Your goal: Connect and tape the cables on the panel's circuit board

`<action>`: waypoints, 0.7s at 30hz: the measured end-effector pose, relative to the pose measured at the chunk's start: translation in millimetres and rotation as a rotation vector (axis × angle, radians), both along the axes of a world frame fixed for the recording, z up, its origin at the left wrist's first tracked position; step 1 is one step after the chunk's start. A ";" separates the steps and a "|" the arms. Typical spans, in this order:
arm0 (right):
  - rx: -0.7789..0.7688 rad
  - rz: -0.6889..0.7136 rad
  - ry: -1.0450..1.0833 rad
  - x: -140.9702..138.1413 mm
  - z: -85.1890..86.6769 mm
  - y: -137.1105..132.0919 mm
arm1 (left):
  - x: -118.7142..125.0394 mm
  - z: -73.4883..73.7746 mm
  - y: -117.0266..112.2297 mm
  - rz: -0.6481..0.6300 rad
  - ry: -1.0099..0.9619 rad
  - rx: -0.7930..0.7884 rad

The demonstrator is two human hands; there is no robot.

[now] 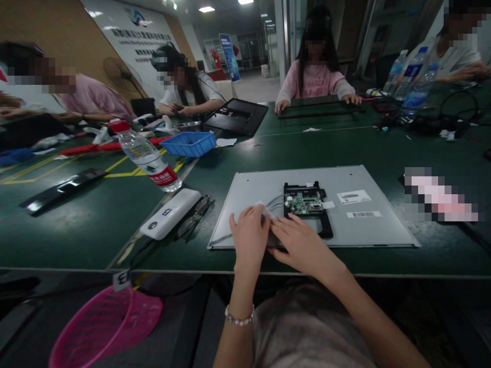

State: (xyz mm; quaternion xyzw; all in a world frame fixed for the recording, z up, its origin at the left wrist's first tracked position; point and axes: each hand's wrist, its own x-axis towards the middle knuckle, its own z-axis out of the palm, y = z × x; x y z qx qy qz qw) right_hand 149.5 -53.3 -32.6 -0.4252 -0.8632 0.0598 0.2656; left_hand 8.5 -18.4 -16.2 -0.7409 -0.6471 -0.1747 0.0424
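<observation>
A grey metal panel (368, 230) lies flat on the green table (307, 148) in front of me. A black bracket with a small green circuit board (307, 204) sits on it, with thin wires running left. My left hand (249, 237) rests on the panel's near left part, its fingers curled and pinching a small white piece at the wire ends. My right hand (301, 243) lies beside it, fingers stretched flat on the panel and touching the left hand. A bead bracelet circles my left wrist.
A white power bank (171, 212) and glasses (194, 217) lie left of the panel. Beyond stand a water bottle (148, 158) and a blue tray (190, 143). A pink basket (103, 327) sits below the table edge. Several other people work around the table.
</observation>
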 end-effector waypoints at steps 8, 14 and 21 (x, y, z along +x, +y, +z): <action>-0.026 -0.016 -0.026 -0.6 3.6 -4.3 | 11.6 0.8 -1.9 0.026 0.096 -0.047; -0.051 -0.039 -0.047 -2.4 5.8 -9.1 | 7.9 -3.8 -3.1 0.022 0.102 -0.070; -0.038 -0.041 -0.047 -2.0 5.1 -8.9 | 4.3 -8.3 -3.6 0.018 0.073 -0.066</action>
